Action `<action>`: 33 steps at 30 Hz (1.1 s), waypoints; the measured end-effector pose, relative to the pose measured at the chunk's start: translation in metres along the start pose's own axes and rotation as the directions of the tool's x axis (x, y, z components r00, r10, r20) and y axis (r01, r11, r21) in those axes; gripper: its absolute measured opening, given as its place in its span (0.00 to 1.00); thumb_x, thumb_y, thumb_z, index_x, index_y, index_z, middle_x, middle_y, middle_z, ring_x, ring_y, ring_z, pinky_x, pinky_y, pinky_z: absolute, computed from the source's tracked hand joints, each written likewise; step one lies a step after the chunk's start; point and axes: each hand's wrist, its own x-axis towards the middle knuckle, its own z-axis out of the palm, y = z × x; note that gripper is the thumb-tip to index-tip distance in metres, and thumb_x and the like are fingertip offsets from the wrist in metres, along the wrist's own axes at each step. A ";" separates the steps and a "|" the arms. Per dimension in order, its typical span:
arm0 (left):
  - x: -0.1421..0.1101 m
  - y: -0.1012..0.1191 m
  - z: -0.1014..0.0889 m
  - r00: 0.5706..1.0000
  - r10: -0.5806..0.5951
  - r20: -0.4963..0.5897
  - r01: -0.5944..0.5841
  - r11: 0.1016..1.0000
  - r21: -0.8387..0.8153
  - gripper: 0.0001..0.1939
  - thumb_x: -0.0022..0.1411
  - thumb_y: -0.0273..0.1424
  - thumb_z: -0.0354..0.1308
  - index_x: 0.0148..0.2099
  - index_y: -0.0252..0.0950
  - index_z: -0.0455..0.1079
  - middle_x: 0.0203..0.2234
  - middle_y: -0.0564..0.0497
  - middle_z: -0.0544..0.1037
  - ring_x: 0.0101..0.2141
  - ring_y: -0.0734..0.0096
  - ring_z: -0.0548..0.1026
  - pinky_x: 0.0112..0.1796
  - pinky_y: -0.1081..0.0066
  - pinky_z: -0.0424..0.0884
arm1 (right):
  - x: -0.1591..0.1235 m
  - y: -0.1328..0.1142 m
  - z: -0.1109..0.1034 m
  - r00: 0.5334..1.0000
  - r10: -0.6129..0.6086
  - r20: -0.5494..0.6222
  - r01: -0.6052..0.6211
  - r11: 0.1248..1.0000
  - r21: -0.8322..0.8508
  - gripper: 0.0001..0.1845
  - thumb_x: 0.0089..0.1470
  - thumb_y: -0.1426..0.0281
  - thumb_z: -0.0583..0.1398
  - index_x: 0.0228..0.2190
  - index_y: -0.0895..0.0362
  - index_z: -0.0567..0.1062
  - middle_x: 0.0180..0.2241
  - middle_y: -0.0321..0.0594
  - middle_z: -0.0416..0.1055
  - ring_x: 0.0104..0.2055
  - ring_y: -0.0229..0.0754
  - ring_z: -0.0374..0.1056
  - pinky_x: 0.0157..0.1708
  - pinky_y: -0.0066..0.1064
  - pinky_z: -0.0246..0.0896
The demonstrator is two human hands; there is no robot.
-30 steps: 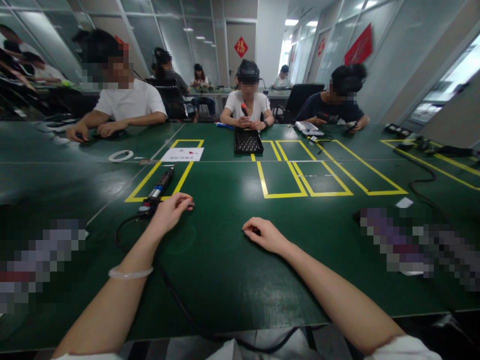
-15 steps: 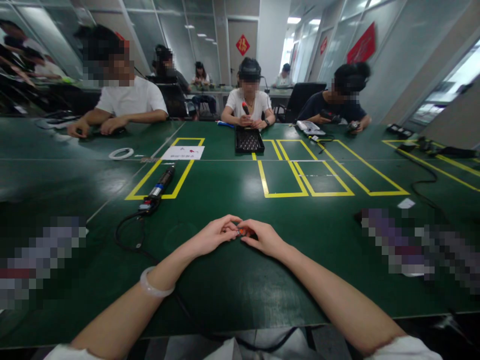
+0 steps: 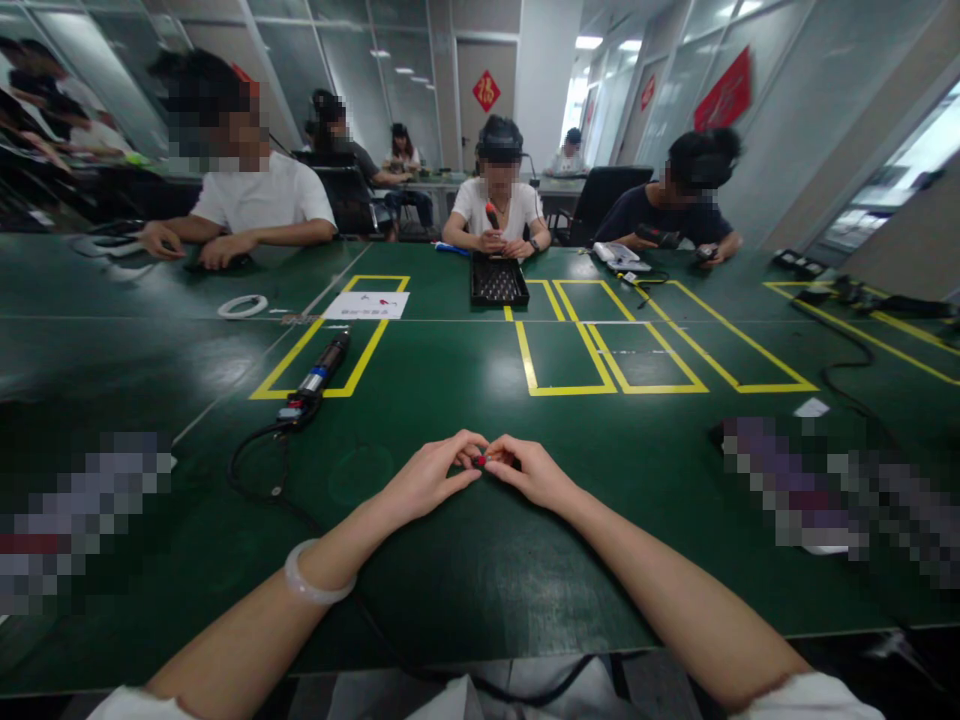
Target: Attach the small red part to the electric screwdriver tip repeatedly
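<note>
Both hands meet over the near middle of the green table. Between their fingertips is a small red and dark piece (image 3: 481, 461), too small to name. My left hand (image 3: 439, 468) is closed, its thumb and fingers pinching the piece from the left. My right hand (image 3: 531, 470) is also closed, its fingertips pressed to the piece from the right. The fingers cover most of it. Left of my hands lies a dark pen-shaped power screwdriver (image 3: 319, 372) with a blue band, its cable running down toward me.
Yellow tape outlines (image 3: 570, 390) mark the green table (image 3: 480, 580). A printed white sheet (image 3: 367, 305) and a white ring (image 3: 242, 306) lie far left. Opposite, a person holds a red-handled tool (image 3: 492, 215) above a black tray (image 3: 499, 299). Pixelated items flank me on both sides.
The small piece has turned between my fingers, showing red where orange showed before. My left thumb has shifted slightly lower, and my right fingers have drawn back a little.
</note>
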 end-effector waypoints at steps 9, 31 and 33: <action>-0.001 -0.004 0.001 0.998 0.037 -0.041 -0.032 0.992 0.124 0.11 0.64 0.37 0.51 0.46 0.40 0.68 0.39 0.51 0.76 0.39 0.68 0.74 0.42 0.70 0.67 | -0.001 0.001 -0.001 1.000 0.005 0.010 -0.006 0.996 0.086 0.10 0.60 0.64 0.56 0.37 0.58 0.72 0.29 0.36 0.72 0.30 0.35 0.66 0.32 0.26 0.60; -0.037 -0.125 -0.123 0.694 -0.180 -0.697 0.658 0.553 0.512 0.30 0.59 0.46 0.54 0.58 0.34 0.61 0.53 0.37 0.66 0.54 0.42 0.63 0.52 0.50 0.58 | 0.001 0.004 -0.001 0.999 0.032 -0.025 -0.031 0.999 0.027 0.09 0.54 0.70 0.61 0.39 0.58 0.73 0.29 0.35 0.69 0.28 0.34 0.63 0.29 0.25 0.59; -0.051 -0.142 -0.138 0.646 -0.237 -0.726 0.719 0.509 0.473 0.34 0.57 0.47 0.56 0.59 0.32 0.58 0.54 0.37 0.65 0.53 0.39 0.62 0.50 0.49 0.59 | 0.001 0.005 -0.001 0.999 0.029 -0.024 -0.029 0.999 0.022 0.09 0.54 0.70 0.61 0.39 0.58 0.73 0.29 0.35 0.69 0.28 0.34 0.63 0.30 0.25 0.60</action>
